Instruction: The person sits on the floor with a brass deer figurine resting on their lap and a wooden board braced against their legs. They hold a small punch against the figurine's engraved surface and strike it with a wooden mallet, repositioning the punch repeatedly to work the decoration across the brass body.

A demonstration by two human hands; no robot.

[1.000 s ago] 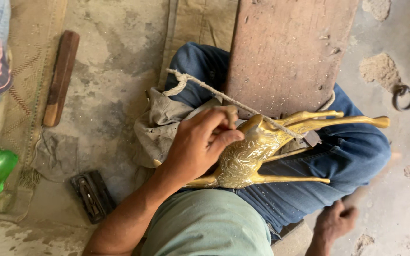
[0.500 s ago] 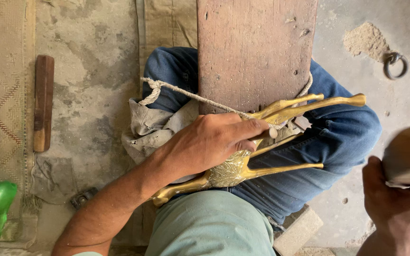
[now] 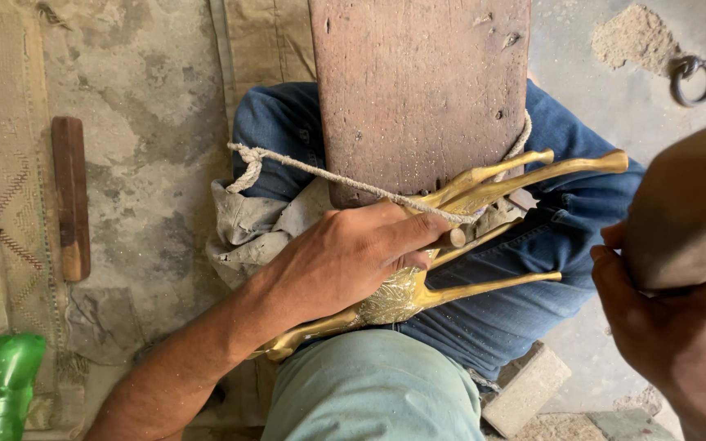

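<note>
The left hand (image 3: 345, 261) lies pressed flat over the body of a brass figure (image 3: 451, 245), an animal shape with 4 long thin legs, fingers wrapped down on it and the thumb toward the wooden board (image 3: 418, 90). The figure rests across the person's lap on blue jeans (image 3: 516, 310), its legs pointing right, with a grey rag (image 3: 247, 233) bunched under it and a rope (image 3: 320, 173) running from a knot at the left over the figure's upper legs and around the board. Against the pictures from 1 second and half a second ago, the grip on the figure has hardly moved: same palm-down hold, same spot on the lap. What has changed is the right side. The right hand (image 3: 680, 343), then low and nearly out of view, has come up at the right edge and is closed around a large rounded brown block (image 3: 688, 212), which I take to be a wooden or stone tool; its working end is cut off by the frame. It is held clear of the figure, well apart from the legs. So the figure is pinned and the tool is raised beside it. On the floor left lie a wooden stick (image 3: 69, 196) and a green bottle (image 3: 2, 388); a metal ring (image 3: 690, 75) lies top right.
</note>
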